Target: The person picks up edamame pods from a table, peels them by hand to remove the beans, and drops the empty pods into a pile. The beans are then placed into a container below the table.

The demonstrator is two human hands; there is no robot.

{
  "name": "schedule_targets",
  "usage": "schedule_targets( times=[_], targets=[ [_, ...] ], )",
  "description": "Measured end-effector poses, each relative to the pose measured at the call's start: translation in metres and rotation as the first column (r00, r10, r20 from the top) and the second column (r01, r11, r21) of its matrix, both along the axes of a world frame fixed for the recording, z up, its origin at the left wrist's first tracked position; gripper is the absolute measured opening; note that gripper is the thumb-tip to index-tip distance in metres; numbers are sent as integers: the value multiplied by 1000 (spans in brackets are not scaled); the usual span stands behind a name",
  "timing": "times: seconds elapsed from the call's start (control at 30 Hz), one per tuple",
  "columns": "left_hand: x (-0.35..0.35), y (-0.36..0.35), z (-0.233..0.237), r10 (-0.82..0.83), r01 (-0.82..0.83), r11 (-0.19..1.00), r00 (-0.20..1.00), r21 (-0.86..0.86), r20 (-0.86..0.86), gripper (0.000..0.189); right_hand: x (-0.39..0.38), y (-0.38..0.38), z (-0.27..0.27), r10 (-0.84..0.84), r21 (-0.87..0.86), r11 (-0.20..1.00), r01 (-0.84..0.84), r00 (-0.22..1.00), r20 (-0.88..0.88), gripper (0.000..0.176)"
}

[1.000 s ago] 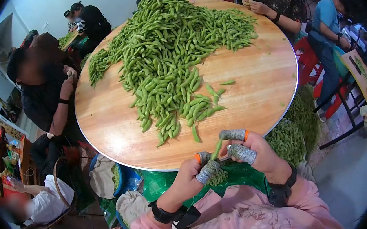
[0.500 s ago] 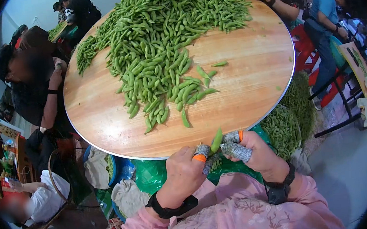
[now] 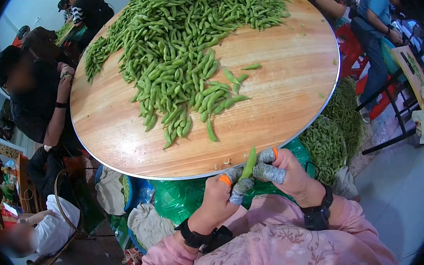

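Observation:
A green bean pod [image 3: 249,163] points upward between my two hands, just off the near edge of the round wooden table [image 3: 280,95]. My left hand [image 3: 222,195] pinches the pod's lower end with fingers wrapped in grey tape, one with an orange band. My right hand [image 3: 290,176], wrapped the same way, has its thumb and finger pressed together against the pod's right side; whether it grips the pod is hidden. Farther up the table lies a large heap of green pods [image 3: 178,44], with a few loose pods [image 3: 212,131] at its near end.
Green plastic [image 3: 175,200] hangs below the table edge. More pods [image 3: 325,144] are piled at the right, beside the table. A person [image 3: 35,98] sits at the left, another's forearm [image 3: 330,6] reaches in at the far right. A cloth-covered blue tub [image 3: 110,191] stands at lower left.
The pod now shows more of its length between my hands, and my fingers have shifted around it. Small scraps now show on the table edge near my hands. The view has shifted slightly.

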State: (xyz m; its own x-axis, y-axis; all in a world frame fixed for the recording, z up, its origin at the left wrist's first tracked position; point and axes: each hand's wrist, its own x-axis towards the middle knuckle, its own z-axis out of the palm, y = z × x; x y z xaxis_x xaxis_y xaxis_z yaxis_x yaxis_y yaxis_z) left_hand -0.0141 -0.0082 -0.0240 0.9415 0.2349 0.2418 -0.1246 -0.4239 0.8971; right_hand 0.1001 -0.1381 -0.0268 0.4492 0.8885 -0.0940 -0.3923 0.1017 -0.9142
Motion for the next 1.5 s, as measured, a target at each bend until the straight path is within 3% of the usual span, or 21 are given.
schedule_targets(
  times=[0.1, 0.13, 0.23, 0.3, 0.33, 0.4, 0.53, 0.6, 0.63, 0.73, 0.77, 0.9, 1.0, 1.03, 1.1, 1.17, 1.2, 1.23, 1.37, 1.43, 1.5],
  targets=[
    [-5, -2, -7, -2, -19, 968, 997, -251, -83, 25, -3, 0, -7, -16, 38, 999, 16, 1000, 4, 8],
    [-4, -3, -5, -6, -15, 968, 997, -251, -83, 25, -2, -1, -7, -20, 38, 999, 20, 1000, 4, 8],
    [0, -7, 4, 33, -46, 994, 992, -101, -122, 23, 0, -4, -4, 4, -28, 1000, -2, 996, 85, 8],
    [0, -8, 6, 134, -71, 954, 970, 291, -205, 24, -2, -4, 2, 34, -78, 997, -25, 992, 121, 9],
    [0, -6, 5, 135, -71, 954, 970, 292, -204, 24, -1, -5, 3, 34, -78, 997, -25, 992, 122, 9],
    [1, -2, 0, -15, 0, 997, 979, -73, -205, 22, 1, -7, 3, 48, -46, 998, -36, 952, 302, 11],
    [0, -5, -8, -25, 11, 955, 999, -298, -41, 19, -3, -10, -5, 44, 20, 999, -51, 969, 245, 12],
    [-10, 0, -21, -88, -95, 757, 965, -646, -245, 17, -6, -11, -11, 68, 72, 995, -76, 993, 99, 12],
    [-11, -1, -21, -90, -77, 767, 970, -637, -224, 17, -5, -12, -13, 62, 84, 994, -72, 991, 122, 12],
    [-9, -2, -21, -89, 11, 945, 971, -328, -223, 16, -2, -15, -18, 81, 62, 993, -96, 974, 210, 13],
    [-7, -5, -22, -73, 24, 969, 979, -248, -188, 16, -3, -17, -20, 93, -37, 996, -87, 969, 230, 12],
    [-8, -12, -34, -44, -6, 978, 971, -206, -237, 14, -5, -17, -19, 110, -202, 978, -50, 948, 300, 8],
    [-6, -11, -45, 29, -58, 993, 963, -101, -266, 12, -6, -15, -17, 99, -215, 977, 10, 865, 491, 6],
    [-6, -15, -47, 83, -94, 993, 987, -75, -140, 12, -8, -16, -18, 86, -215, 976, 48, 814, 574, 7],
    [-7, -15, -67, 82, -98, 990, 986, -105, -144, 12, -9, -15, -26, 81, -206, 976, 72, 757, 648, 8],
    [-6, -12, -55, 22, -57, 988, 973, -147, -229, 13, -10, -14, -33, 62, -225, 971, 85, 815, 576, 6],
    [-4, -9, -54, -70, 2, 950, 976, -312, -207, 15, -11, -15, -38, 45, -237, 969, 76, 883, 467, 5],
    [-2, -9, -56, -72, 0, 948, 974, -319, -213, 15, -8, -14, -40, 18, -240, 968, 74, 932, 362, 6],
    [-2, -8, -61, -47, -3, 958, 985, -287, -167, 17, -6, -13, -41, 65, -252, 967, 36, 923, 379, 6],
    [-2, 2, -53, -227, 94, 866, 949, -492, -218, 20, -2, -11, -48, 89, -207, 978, -27, 949, 301, 6],
    [-6, 8, -66, -280, 127, 859, 928, -496, -247, 23, -1, -10, -52, 121, -98, 989, -109, 986, 118, 5]
  ],
)
